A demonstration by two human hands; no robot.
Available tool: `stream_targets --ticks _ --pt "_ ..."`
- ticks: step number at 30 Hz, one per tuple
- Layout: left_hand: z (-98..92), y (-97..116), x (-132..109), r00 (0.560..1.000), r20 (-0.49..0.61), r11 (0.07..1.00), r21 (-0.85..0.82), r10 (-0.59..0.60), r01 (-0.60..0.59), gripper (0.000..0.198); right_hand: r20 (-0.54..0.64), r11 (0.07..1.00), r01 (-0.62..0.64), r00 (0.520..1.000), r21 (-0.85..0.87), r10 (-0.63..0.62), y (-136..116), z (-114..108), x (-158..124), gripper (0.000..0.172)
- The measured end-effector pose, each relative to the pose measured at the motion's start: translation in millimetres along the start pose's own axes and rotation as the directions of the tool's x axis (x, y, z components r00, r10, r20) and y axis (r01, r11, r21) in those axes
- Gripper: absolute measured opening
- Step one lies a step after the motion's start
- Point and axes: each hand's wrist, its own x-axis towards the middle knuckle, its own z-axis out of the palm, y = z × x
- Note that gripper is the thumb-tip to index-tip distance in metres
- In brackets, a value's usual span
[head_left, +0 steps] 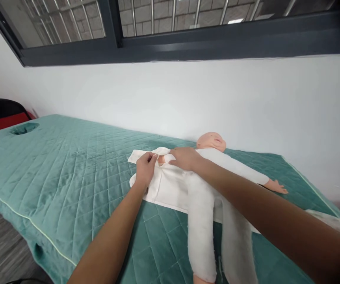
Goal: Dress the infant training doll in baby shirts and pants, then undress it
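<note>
A baby doll (pixel 214 142) in a white suit lies on its back on a teal quilted bed (pixel 69 165), head toward the wall. Under it lies a white garment (pixel 166 189), spread open. My left hand (pixel 145 169) pinches the garment's sleeve edge near the doll's arm. My right hand (pixel 184 157) rests closed on the same sleeve (pixel 161 151), fingers pressed to the cloth beside the doll's small hand. The doll's other arm (pixel 276 186) stretches out to the right. Its white legs (pixel 201 232) point toward me.
The bed has a face hole (pixel 25 128) at the far left end. A white wall and a dark-framed window (pixel 170 39) run behind it. A black and red chair (pixel 1 114) stands at the left. Grey floor (pixel 1 244) shows below the bed's front edge.
</note>
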Motion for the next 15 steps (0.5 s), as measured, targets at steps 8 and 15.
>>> stream_targets --ticks 8,15 --pt "0.5 -7.6 1.4 0.996 -0.012 0.935 0.345 0.088 -0.079 0.025 -0.245 0.981 -0.051 0.965 0.190 0.098 9.5 -21.5 -28.4 0.041" --pt "2.2 -3.5 -2.4 1.000 0.028 0.772 0.636 -0.012 -0.008 0.029 -0.351 0.504 -0.519 0.369 0.690 0.861 81.2 20.0 -142.1 0.030"
